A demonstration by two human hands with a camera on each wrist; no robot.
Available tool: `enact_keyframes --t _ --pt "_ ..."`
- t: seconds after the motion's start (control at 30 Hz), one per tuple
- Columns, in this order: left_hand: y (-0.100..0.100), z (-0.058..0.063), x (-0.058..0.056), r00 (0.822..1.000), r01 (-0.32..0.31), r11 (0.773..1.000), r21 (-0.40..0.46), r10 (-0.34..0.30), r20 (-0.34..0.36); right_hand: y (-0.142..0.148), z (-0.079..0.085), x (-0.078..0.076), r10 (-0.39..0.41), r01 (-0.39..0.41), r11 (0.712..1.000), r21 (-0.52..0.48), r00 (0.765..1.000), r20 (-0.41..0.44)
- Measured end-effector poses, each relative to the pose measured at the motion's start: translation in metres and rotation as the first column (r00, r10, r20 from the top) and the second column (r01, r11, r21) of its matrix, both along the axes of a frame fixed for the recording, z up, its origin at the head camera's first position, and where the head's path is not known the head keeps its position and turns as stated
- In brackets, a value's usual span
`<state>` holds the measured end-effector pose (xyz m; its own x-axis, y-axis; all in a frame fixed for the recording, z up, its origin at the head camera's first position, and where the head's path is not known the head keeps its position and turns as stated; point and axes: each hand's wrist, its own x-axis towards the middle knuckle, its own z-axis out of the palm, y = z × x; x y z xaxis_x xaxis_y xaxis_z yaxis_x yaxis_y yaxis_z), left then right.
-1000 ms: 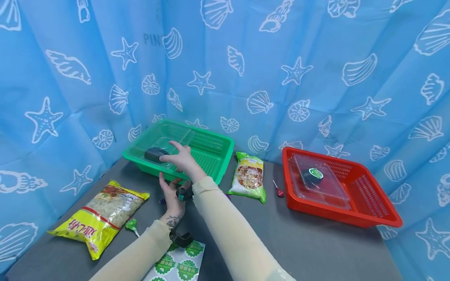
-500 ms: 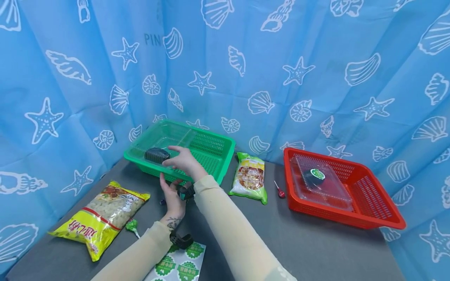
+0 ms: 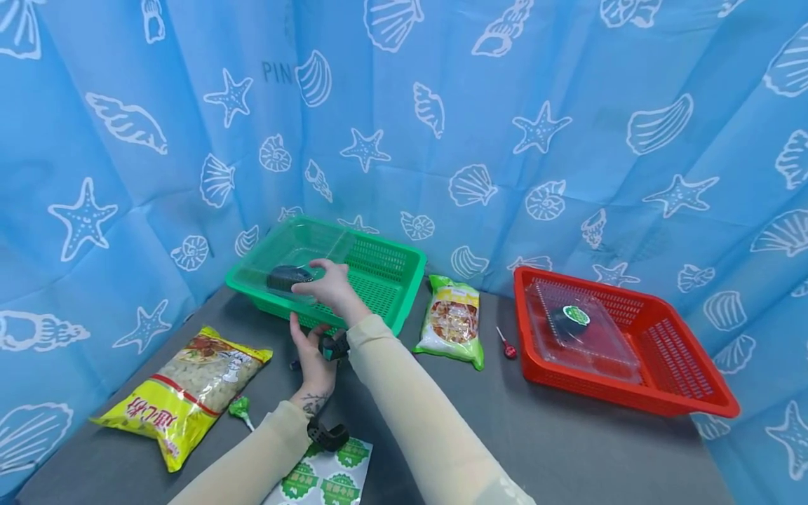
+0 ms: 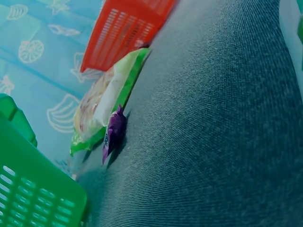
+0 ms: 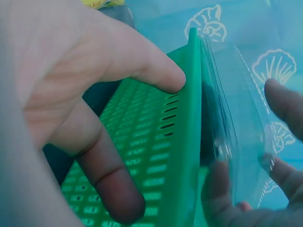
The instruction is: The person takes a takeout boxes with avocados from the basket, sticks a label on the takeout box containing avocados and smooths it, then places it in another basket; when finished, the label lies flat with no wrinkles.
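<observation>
Inside the green basket point(image 3: 391, 280) lies a clear plastic box point(image 3: 309, 242). A dark object point(image 3: 287, 278) shows through the box. My right hand point(image 3: 331, 287) reaches over the box's near right corner, with thumb and forefinger spread apart. In the right wrist view, fingers of that hand point(image 5: 284, 170) touch or nearly touch the edge of the box point(image 5: 246, 109). Lower down, my left hand point(image 3: 315, 361) is raised beside the basket's outer near wall. One of its fingertips point(image 5: 173, 78) is at the basket wall point(image 5: 184, 142). Other left fingers are partly hidden.
A red basket point(image 3: 682, 400) at right holds another clear box point(image 3: 593, 351) with a green sticker. Between the baskets lie a snack bag point(image 3: 451, 322) and red lollipop point(image 3: 508, 349). Pasta bag point(image 3: 189, 393), green lollipop point(image 3: 240, 408), sticker sheet point(image 3: 334, 470) and purple wrapped candy point(image 4: 114, 130) lie nearer.
My right forefinger and thumb have shifted slightly at the box corner. The left hand stays beside the basket. The whole view slides slightly right; the baskets and bags keep their places on the table.
</observation>
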<state>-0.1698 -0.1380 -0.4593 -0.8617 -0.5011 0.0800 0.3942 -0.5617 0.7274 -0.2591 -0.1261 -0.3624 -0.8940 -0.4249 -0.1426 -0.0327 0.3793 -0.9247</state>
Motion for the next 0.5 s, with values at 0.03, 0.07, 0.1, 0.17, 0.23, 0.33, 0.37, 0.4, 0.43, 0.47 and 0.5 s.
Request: enact_keyframes --t 0.03,0.07,0.1,0.17,0.23,0.33,0.37,0.4,0.43,0.47,0.5 --pt "0.0004 -0.0001 0.0002 1.000 0.004 1.000 0.015 -0.003 -0.011 0.0002 0.0000 0.0005 -0.027 0.027 1.000 0.004 0.999 -0.023" --pt "0.0007 -0.0003 0.0003 1.000 0.006 1.000 0.028 -0.006 -0.021 0.0006 0.0002 0.0010 -0.052 0.052 0.999 0.009 0.998 -0.047" --pt "0.0010 -0.0004 0.0003 0.999 0.010 0.999 0.048 -0.008 -0.032 0.0011 0.0003 0.0013 -0.074 0.075 0.997 0.009 0.995 -0.067" --pt "0.0013 -0.0001 -0.0001 0.999 0.006 0.999 0.053 -0.004 -0.038 0.0022 0.0007 0.0016 -0.112 0.112 0.994 -0.006 0.989 -0.095" --pt "0.0018 0.0004 -0.0007 0.999 0.005 0.998 0.061 -0.002 -0.033 0.0036 0.0004 0.0009 -0.150 0.148 0.989 -0.023 0.982 -0.116" --pt "0.0021 0.0012 -0.0019 1.000 -0.002 0.999 0.047 0.003 -0.010 0.0057 -0.0003 -0.0005 -0.203 0.197 0.979 -0.056 0.970 -0.131" --pt "0.0021 0.0016 -0.0019 1.000 0.000 0.998 0.057 0.000 -0.007 0.0061 -0.0006 -0.0008 -0.218 0.211 0.975 -0.063 0.967 -0.134" --pt "0.0023 0.0017 -0.0019 1.000 0.000 0.998 0.060 0.000 -0.003 0.0064 -0.0006 -0.0011 -0.231 0.223 0.972 -0.071 0.963 -0.135" --pt "0.0024 0.0019 -0.0019 1.000 -0.001 0.998 0.060 0.001 0.001 0.0065 -0.0004 -0.0011 -0.248 0.238 0.968 -0.085 0.960 -0.134" --pt "0.0024 0.0022 -0.0016 1.000 0.001 0.997 0.072 -0.001 -0.001 0.0065 0.0000 -0.0011 -0.266 0.255 0.962 -0.092 0.954 -0.138" --pt "0.0025 0.0025 -0.0011 1.000 0.001 0.997 0.076 -0.001 -0.001 0.0062 0.0006 -0.0009 -0.286 0.274 0.957 -0.098 0.948 -0.140"
